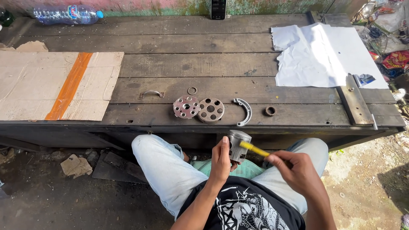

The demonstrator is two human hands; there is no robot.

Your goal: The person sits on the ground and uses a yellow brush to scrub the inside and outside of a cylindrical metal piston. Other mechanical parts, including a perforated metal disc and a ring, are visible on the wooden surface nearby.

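Both hands are closed: left [221, 159] grips a dull grey metal piston [237, 145], right [296, 168] pinches a yellow, probably brush, handle [254, 148].

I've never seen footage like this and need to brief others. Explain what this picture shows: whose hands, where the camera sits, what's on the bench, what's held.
One camera, worn on a person's head, looks down at their lap and two bare hands. The left hand has its grip on a grey metal piston. The right hand holds a yellow-handled tool against it. On the wooden bench lie two round holed metal discs, a curved metal piece, small rings, cardboard, white paper, a plastic bottle.
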